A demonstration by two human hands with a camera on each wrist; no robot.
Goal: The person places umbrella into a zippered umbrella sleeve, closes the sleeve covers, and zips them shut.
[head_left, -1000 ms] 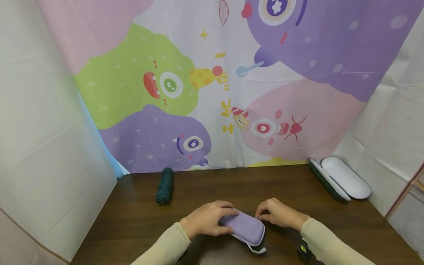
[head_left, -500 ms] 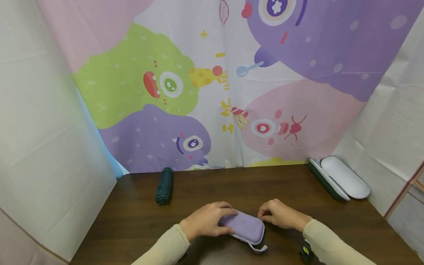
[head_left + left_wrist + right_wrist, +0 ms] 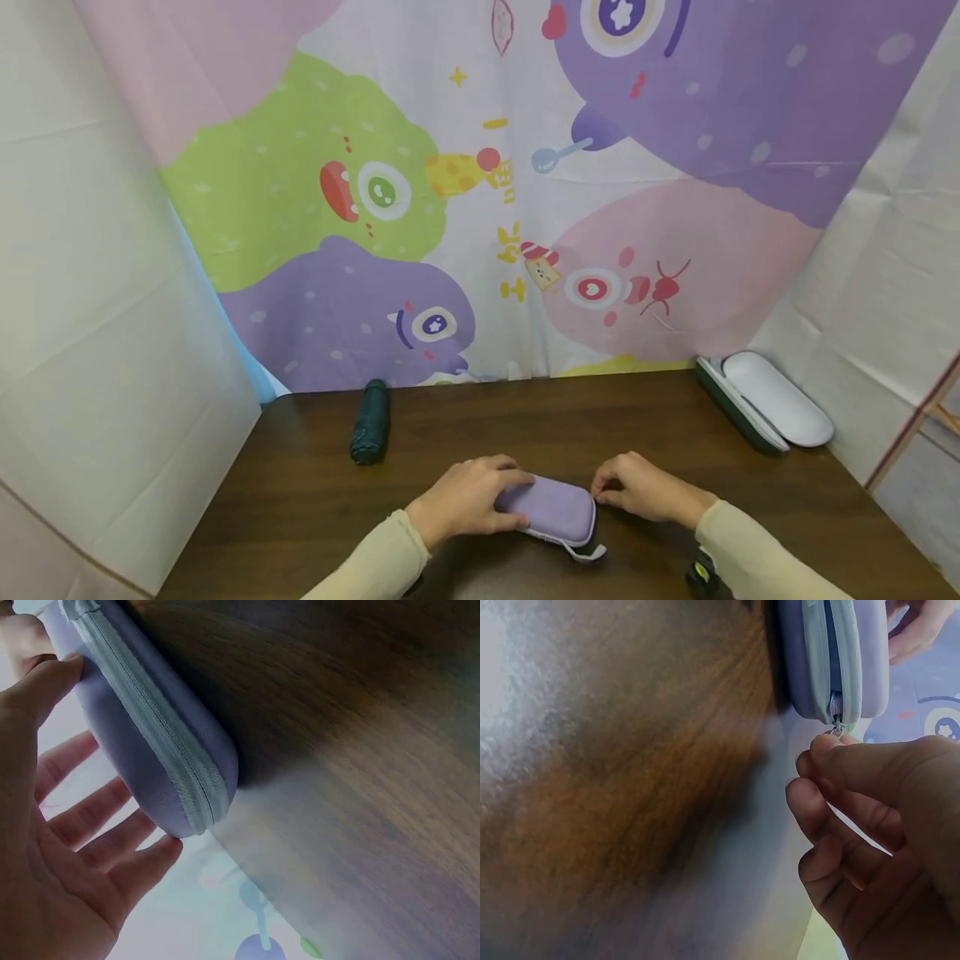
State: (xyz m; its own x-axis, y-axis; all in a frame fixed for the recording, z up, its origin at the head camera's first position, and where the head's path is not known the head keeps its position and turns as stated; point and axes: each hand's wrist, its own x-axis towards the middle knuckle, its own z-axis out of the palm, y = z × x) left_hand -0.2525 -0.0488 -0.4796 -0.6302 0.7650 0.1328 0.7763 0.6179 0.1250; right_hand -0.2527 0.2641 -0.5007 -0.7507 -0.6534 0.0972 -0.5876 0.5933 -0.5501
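Note:
A lavender zippered case (image 3: 553, 508) with a pale zip band lies on the table, a white wrist loop (image 3: 587, 552) at its near right corner. My left hand (image 3: 472, 498) grips its left end, thumb on the near side and fingers across the top. In the left wrist view the zip band (image 3: 154, 720) runs closed along that side. At the case's right end, my right hand (image 3: 647, 486) pinches the small metal zipper pull (image 3: 838, 729) between thumb and forefinger. The right wrist view shows a dark gap (image 3: 832, 652) between the zip's two edges behind the slider.
A dark green folded umbrella (image 3: 370, 423) lies at the back left of the brown wooden table (image 3: 480, 425). At the back right sits an open glasses case (image 3: 776, 400), dark green outside and white inside. A printed curtain (image 3: 480, 308) hangs behind, with white side walls.
My right hand has shifted a little to the right, drawing the zipper pull around the case's right end. The case has turned slightly, while my left hand keeps its hold.

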